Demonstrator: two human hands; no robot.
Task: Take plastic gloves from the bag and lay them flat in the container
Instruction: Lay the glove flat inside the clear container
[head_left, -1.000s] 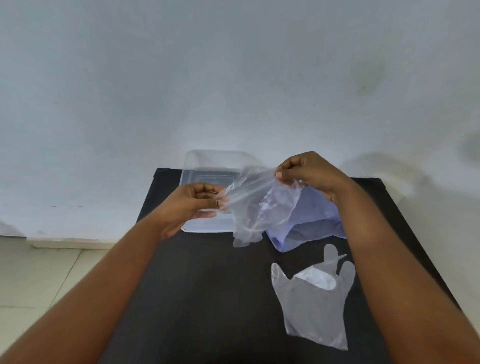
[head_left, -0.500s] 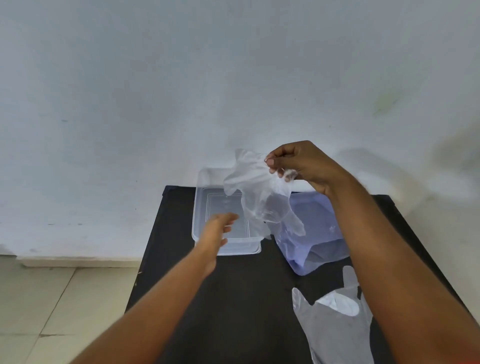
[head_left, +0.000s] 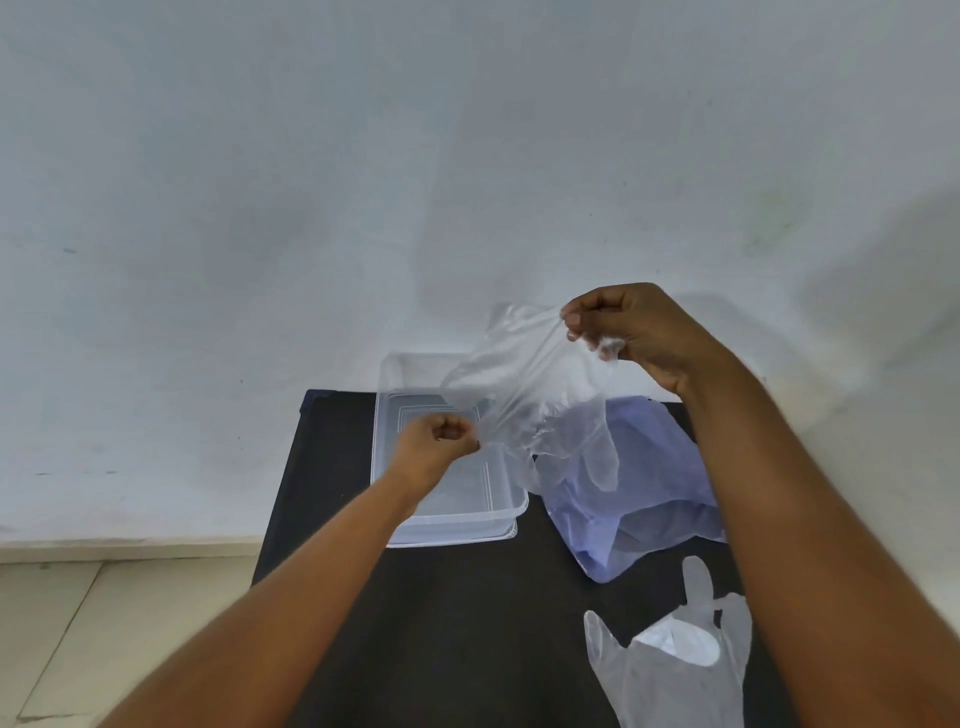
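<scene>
A clear plastic glove (head_left: 524, 395) hangs stretched in the air between both hands, above the container's right side. My right hand (head_left: 631, 332) pinches its upper edge, raised in front of the wall. My left hand (head_left: 434, 441) pinches its lower left edge, low over the container. The clear rectangular container (head_left: 447, 519) sits on the black table, at its far left. A pale purple bag (head_left: 649, 499) lies crumpled just right of the container, partly behind the glove's hanging fingers. A second clear glove (head_left: 670, 670) lies flat on the table at the near right.
The black table (head_left: 467, 623) stands against a white wall (head_left: 363, 182). Its left edge drops to a tiled floor (head_left: 78, 623). My forearms cross the table's near part on both sides.
My left hand, open half a second ago, has closed on the glove's lower edge. The right hand stays raised with the glove, which is now spread between both hands. The view has shifted.
</scene>
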